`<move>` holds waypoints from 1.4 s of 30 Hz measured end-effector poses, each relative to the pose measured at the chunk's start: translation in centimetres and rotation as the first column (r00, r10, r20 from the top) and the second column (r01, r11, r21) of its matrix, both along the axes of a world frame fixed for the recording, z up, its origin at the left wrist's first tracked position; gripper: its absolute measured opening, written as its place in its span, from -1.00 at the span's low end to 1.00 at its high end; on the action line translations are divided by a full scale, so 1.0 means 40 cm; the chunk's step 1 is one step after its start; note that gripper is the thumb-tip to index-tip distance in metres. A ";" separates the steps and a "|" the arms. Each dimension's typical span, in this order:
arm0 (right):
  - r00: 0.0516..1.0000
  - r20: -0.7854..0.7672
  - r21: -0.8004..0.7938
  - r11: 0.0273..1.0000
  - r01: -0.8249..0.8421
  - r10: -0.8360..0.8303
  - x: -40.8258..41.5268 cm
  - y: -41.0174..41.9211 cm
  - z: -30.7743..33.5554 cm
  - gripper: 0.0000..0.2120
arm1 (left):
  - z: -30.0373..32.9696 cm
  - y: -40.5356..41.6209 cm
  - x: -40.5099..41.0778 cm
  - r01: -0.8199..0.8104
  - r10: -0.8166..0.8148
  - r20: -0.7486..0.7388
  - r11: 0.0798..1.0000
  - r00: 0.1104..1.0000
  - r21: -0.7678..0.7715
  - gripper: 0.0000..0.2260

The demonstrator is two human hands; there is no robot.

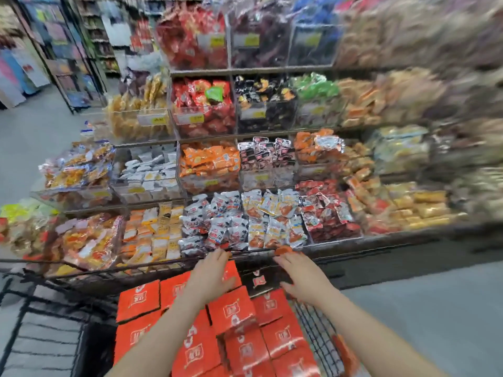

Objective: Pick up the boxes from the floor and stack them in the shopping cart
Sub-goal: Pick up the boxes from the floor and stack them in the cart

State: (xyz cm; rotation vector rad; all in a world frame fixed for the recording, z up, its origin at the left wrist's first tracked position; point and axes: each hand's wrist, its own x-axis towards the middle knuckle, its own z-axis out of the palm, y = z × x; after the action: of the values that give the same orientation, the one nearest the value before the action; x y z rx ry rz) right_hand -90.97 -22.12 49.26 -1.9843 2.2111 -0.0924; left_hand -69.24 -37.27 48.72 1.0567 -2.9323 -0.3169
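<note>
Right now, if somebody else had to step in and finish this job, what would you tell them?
Left hand: open, flat on the red boxes at the far end of the shopping cart.
Right hand: open, at the far right of the pile; nothing held.
Done: many boxes stacked in the cart, some tilted.
Left: no boxes show on the visible floor; look around for more and square up the stack.

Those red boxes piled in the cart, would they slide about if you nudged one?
Probably. The red boxes look glossy, so likely slippery. Several lie tilted on the pile, so one might shift. Flat faces and sharp corners suggest they are stiff.
</note>
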 end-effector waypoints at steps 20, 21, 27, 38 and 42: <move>0.369 0.066 -0.146 0.357 0.923 -0.927 -0.253 1.300 0.165 -0.39 | 0.186 0.929 -0.775 0.794 -0.814 -0.128 0.582 0.567 -0.178 -0.40; 0.319 0.077 -0.135 0.307 0.942 -0.945 -0.259 1.373 0.169 -0.39 | 0.188 1.002 -0.805 0.811 -0.829 -0.137 0.558 0.542 -0.174 -0.39; 0.122 0.148 -0.083 0.111 0.990 -0.981 -0.273 1.750 0.179 -0.37 | 0.201 1.426 -0.944 0.904 -0.904 -0.187 0.410 0.384 -0.125 -0.36; -0.103 0.256 -0.072 -0.125 0.989 -0.961 -0.429 2.077 0.205 -0.43 | 0.227 1.780 -1.218 0.959 -0.946 -0.227 0.261 0.231 -0.112 -0.44; -0.102 0.258 -0.114 -0.135 0.984 -0.961 -0.600 2.116 0.249 -0.43 | 0.266 1.846 -1.400 0.959 -0.942 -0.259 0.252 0.212 -0.132 -0.50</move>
State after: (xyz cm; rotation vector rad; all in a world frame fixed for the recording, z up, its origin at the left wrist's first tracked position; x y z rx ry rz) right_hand -114.96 62.53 59.20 0.3276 3.1029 -0.6785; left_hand -125.25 36.56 59.35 -0.9758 -2.8059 -0.4721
